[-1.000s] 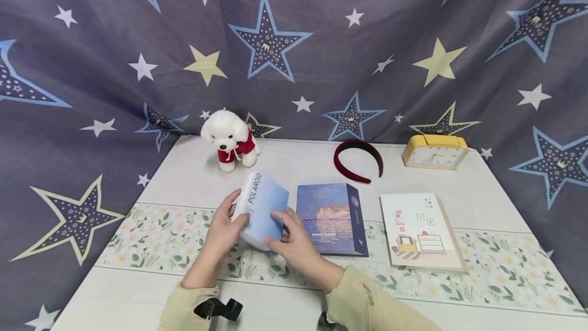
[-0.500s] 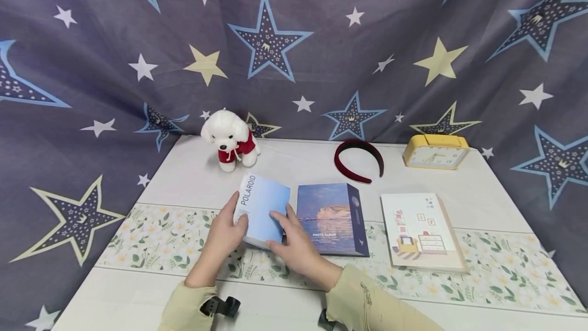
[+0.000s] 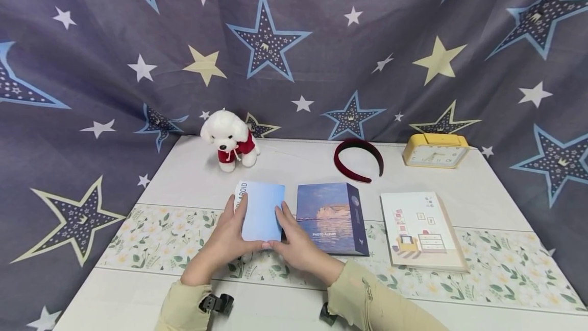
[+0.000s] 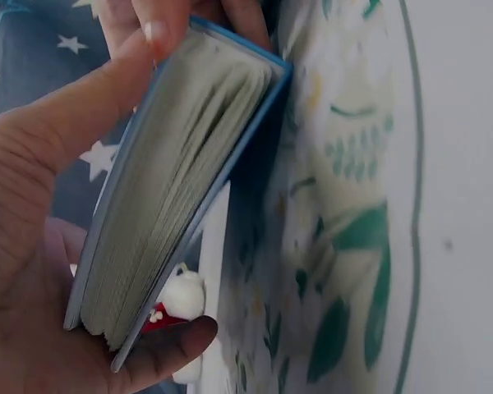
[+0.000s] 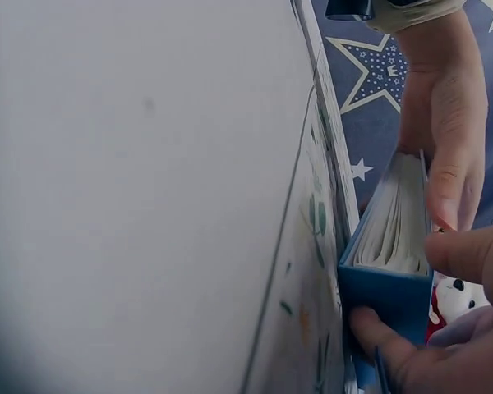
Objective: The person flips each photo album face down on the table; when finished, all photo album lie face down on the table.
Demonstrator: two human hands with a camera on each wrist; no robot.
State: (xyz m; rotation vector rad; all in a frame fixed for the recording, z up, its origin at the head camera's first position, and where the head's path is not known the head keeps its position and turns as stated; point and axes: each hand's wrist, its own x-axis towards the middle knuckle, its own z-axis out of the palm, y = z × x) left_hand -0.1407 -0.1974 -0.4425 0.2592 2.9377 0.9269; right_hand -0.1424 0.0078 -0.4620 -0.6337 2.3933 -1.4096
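A light blue photo album (image 3: 263, 213) with POLAROID printed along its left edge is held between both hands, front cover up, close over the table. My left hand (image 3: 226, 236) grips its left side, fingertips on the cover and thumb along the near edge. On the right side, my right hand (image 3: 297, 244) holds the album, its thumb meeting the left thumb at the near edge. Loose page edges (image 4: 177, 180) show between the covers in the left wrist view. The blue spine (image 5: 390, 300) faces the right hand's fingers in the right wrist view.
Just right lies a dark blue photo album (image 3: 327, 218) with a seascape cover. Farther right is a book (image 3: 418, 231) with a room drawing. Behind stand a white plush dog (image 3: 226, 139), a dark red headband (image 3: 340, 160) and a yellow clock (image 3: 435, 151). A starry curtain (image 3: 317, 80) hangs behind the table.
The light blue album has come down and turned straighter and flatter. My left hand has shifted its grip: its thumb went from the cover to the near edge, and fingers now reach onto the cover.
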